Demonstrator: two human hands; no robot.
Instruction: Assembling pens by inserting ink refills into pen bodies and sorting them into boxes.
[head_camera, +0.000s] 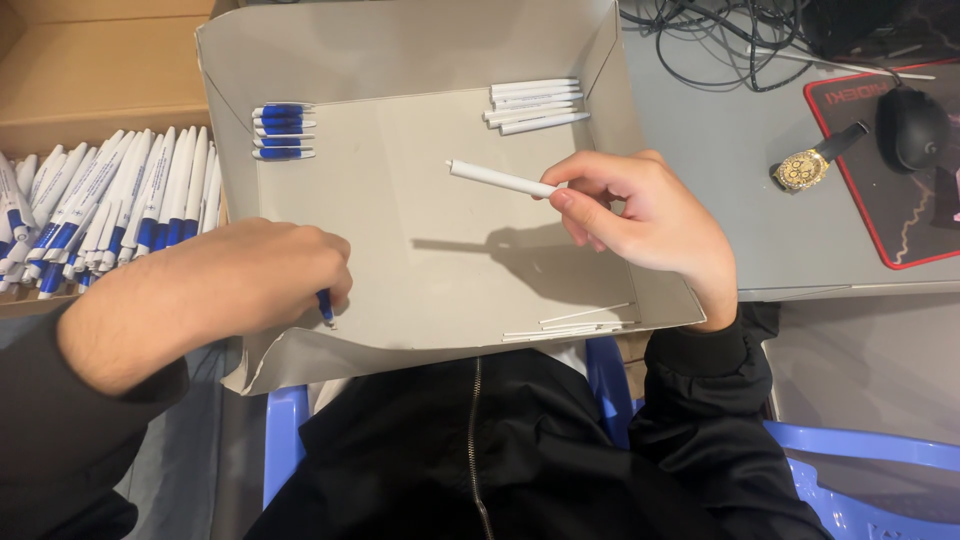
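My right hand (645, 215) pinches a white pen barrel (500, 180) by one end and holds it level over a shallow grey cardboard tray (420, 40). My left hand (270, 275) is closed on a blue pen part (325, 305) whose tip touches the tray floor near the front left corner. Inside the tray lie a few blue pen pieces (283, 131) at the back left, several white barrels (535, 104) at the back right, and thin white refills (575, 322) at the front right.
A brown box (100, 60) at the left holds several white and blue pens (110, 200). To the right are a gold wristwatch (805, 168), a black mouse (910, 128) on a red-edged mat (900, 230), and cables (720, 30). A blue plastic chair (860, 450) is below.
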